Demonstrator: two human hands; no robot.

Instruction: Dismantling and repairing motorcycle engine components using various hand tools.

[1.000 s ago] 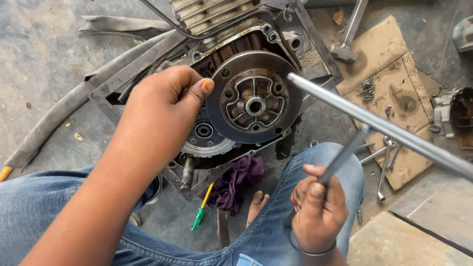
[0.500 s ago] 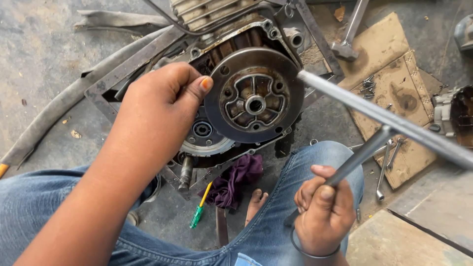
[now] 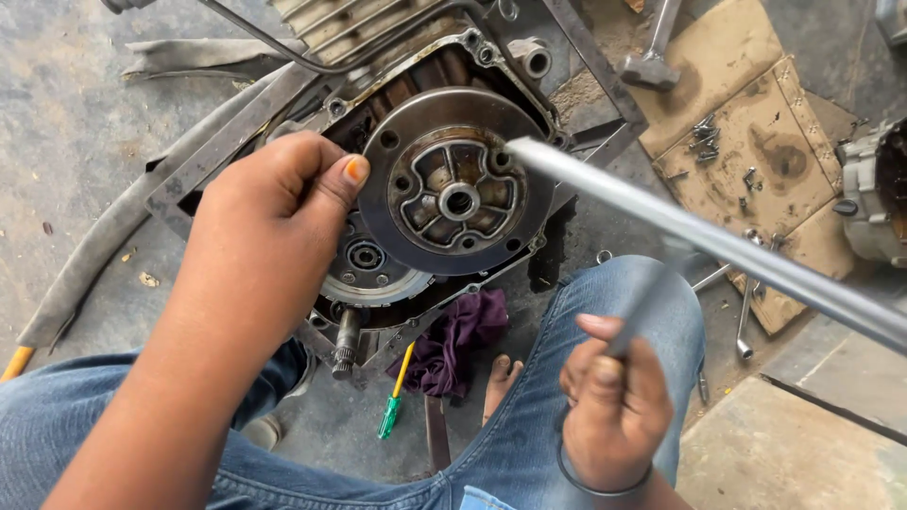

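right hand, nearest the camera over the right knee: fingers curled shut round the short handle of a long metal t-bar tool. the handle is blurred, so the exact grip on it cannot be told. the bar's long axis runs from the lower right edge up and left, its free tip just at the right rim of the round clutch plate; whether tip and rim touch cannot be told.

left hand, further out: fingers bunched together, thumb pressed against the plate's left edge, palm over the left part of the open engine case. this hand is the one on the plate; the right hand lies well apart from it, down and to the right, linked only by the bar.

plate sits face-up in the engine case, central hub bare.

on the floor between the knees: purple rag, green-handled screwdriver. beyond, to the right: cardboard sheet with loose bolts, hammer at its far edge.
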